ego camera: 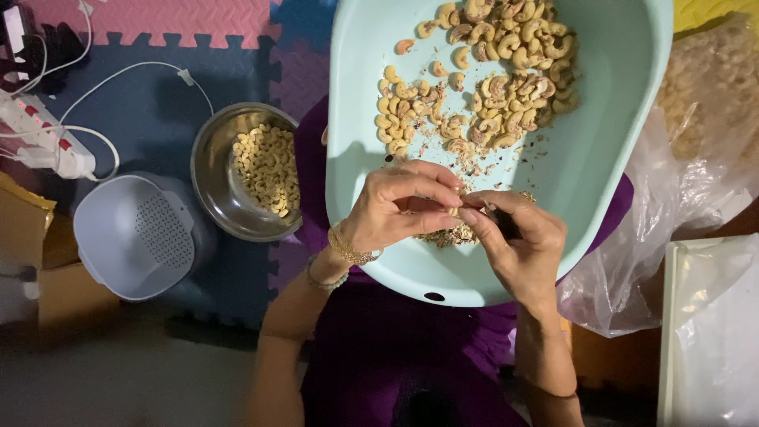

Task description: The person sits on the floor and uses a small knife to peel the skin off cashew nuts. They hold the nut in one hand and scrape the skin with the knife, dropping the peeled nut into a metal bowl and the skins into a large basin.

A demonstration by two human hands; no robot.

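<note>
Cashew nut (457, 210), small & partly hidden, sits pinched betw. fingertips of both hands over the near end of a pale green plastic tub (617, 119). Left hand (399, 207) curls fingers onto it; right hand (518, 241) pinches from the other side, w/ a dark tool, hard to make out. Pile of unpeeled cashews (490, 71) lies at tub's far end, skin scraps (447, 236) under the hands. Steel bowl (215, 170) of peeled nuts stands left, grey colander (126, 237) beside it.

The single head camera is looking steeply down, close over the tub (609, 158) on the person's lap.
</note>
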